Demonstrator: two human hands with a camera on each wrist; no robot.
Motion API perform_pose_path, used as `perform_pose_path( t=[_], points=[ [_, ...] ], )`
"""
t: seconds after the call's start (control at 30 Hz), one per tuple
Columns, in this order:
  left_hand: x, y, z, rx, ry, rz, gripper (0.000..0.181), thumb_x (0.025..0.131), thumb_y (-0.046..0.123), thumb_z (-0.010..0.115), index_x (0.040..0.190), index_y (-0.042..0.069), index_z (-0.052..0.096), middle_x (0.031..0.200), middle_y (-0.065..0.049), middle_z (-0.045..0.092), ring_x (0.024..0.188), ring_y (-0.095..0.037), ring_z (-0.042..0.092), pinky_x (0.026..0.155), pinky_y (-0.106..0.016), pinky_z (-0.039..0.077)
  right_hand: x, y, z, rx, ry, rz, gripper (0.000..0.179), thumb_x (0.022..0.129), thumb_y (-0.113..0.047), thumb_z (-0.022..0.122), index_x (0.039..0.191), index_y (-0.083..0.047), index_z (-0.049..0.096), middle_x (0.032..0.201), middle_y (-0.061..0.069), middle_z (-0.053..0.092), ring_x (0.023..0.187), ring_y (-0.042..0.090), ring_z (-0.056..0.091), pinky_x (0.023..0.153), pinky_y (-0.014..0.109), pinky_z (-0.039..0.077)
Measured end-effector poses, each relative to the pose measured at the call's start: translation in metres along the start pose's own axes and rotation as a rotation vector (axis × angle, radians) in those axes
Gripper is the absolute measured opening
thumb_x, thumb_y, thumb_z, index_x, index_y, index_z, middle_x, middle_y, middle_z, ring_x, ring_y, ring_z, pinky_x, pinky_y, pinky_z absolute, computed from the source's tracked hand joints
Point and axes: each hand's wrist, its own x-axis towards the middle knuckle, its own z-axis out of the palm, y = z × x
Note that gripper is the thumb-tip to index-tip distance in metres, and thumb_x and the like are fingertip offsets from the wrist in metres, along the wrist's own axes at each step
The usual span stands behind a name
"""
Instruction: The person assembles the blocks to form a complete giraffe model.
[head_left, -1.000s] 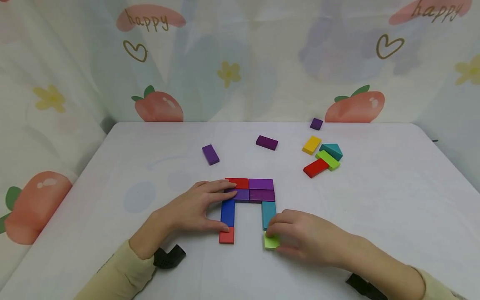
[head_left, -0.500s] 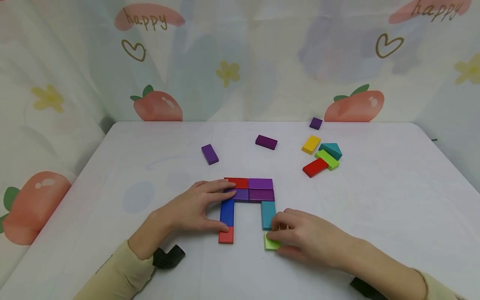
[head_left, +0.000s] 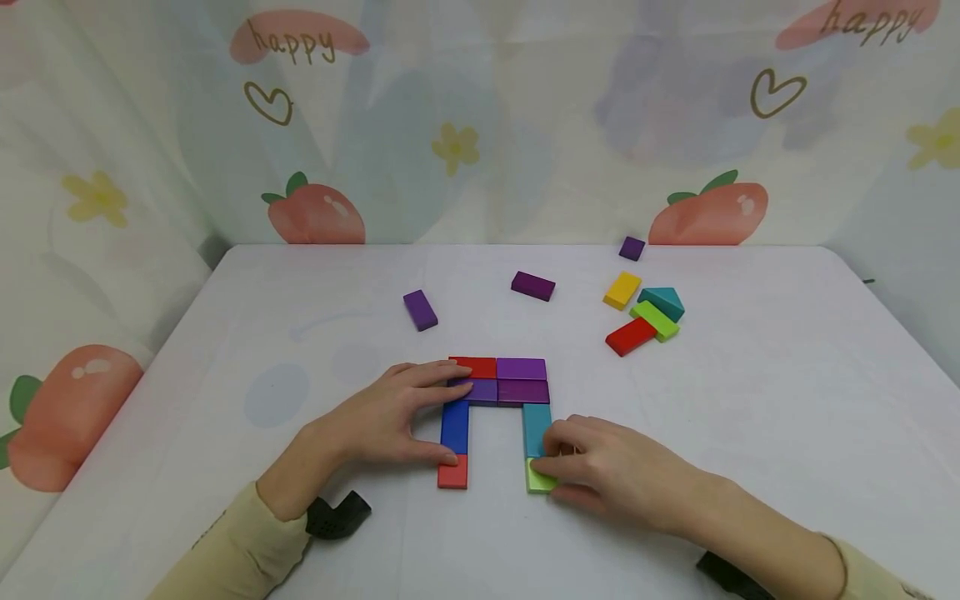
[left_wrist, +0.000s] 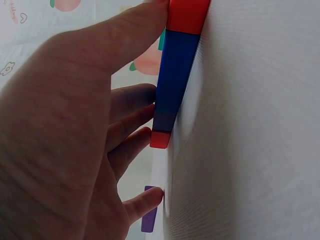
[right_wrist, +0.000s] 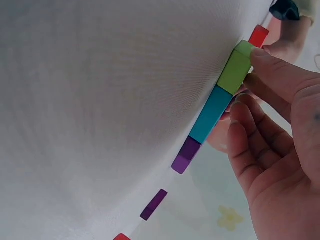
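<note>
Flat coloured blocks form an arch shape on the white table. Its top has a red block (head_left: pixel 482 367) and purple block (head_left: pixel 521 369) above a violet block (head_left: pixel 484 391) and dark purple block (head_left: pixel 524 392). Down the left side run a blue block (head_left: pixel 454 429) and a small red block (head_left: pixel 452 477). My left hand (head_left: pixel 378 421) rests on this side, fingertips on the top blocks and thumb at the small red one. On the right, a teal block (head_left: pixel 534 427) meets a light green block (right_wrist: pixel 234 71). My right hand (head_left: pixel 622 475) pinches the green one between thumb and finger.
Toward the back lie a purple block (head_left: pixel 420 310) and a dark purple block (head_left: pixel 533 286). At the back right are a yellow block (head_left: pixel 622 290), teal triangle (head_left: pixel 663 302), green block (head_left: pixel 657 320), red block (head_left: pixel 630 337) and small purple block (head_left: pixel 632 247).
The light green block first slid slightly toward the person, leaving a gap below the teal block, then moved back up against it. My left hand stays in place.
</note>
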Motion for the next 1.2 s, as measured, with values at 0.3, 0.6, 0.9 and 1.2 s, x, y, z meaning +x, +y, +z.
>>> perform_pose_path(
  t=[0.3, 0.6, 0.9, 1.2],
  points=[
    [0.0, 0.0, 0.0, 0.005, 0.005, -0.003, 0.079, 0.086, 0.06, 0.072, 0.15, 0.018, 0.052, 0.159, 0.003, 0.036, 0.148, -0.019, 0.027, 0.117, -0.05, 0.026, 0.005, 0.01, -0.008, 0.047, -0.012, 0.173, 0.045, 0.09, -0.033, 0.079, 0.13, -0.014, 0.069, 0.128, 0.0, 0.06, 0.117, 0.018, 0.058, 0.092, 0.035, 0.055],
    [-0.001, -0.002, 0.001, -0.005, 0.065, 0.051, 0.083, 0.086, 0.061, 0.071, 0.151, 0.015, 0.05, 0.16, 0.002, 0.036, 0.148, -0.018, 0.026, 0.116, -0.054, 0.025, 0.023, 0.033, -0.01, 0.034, -0.151, 0.283, 0.09, 0.087, -0.063, 0.069, 0.156, -0.012, 0.041, 0.165, 0.008, 0.024, 0.149, 0.033, 0.024, 0.112, 0.055, 0.033],
    [0.002, 0.003, 0.0, 0.022, 0.015, 0.016, 0.083, 0.085, 0.061, 0.072, 0.151, 0.016, 0.051, 0.158, 0.003, 0.039, 0.147, -0.018, 0.029, 0.117, -0.055, 0.022, 0.024, 0.039, -0.006, 0.054, -0.204, 0.28, 0.093, 0.088, -0.066, 0.065, 0.156, -0.009, 0.038, 0.165, 0.01, 0.025, 0.148, 0.034, 0.027, 0.114, 0.054, 0.032],
    [0.0, 0.005, 0.0, 0.025, 0.001, -0.011, 0.084, 0.082, 0.063, 0.074, 0.15, 0.017, 0.052, 0.158, 0.003, 0.04, 0.146, -0.018, 0.031, 0.116, -0.052, 0.027, 0.026, 0.038, -0.005, 0.074, -0.226, 0.285, 0.092, 0.088, -0.066, 0.064, 0.157, -0.01, 0.038, 0.165, 0.009, 0.024, 0.149, 0.033, 0.025, 0.113, 0.054, 0.033]
  ],
)
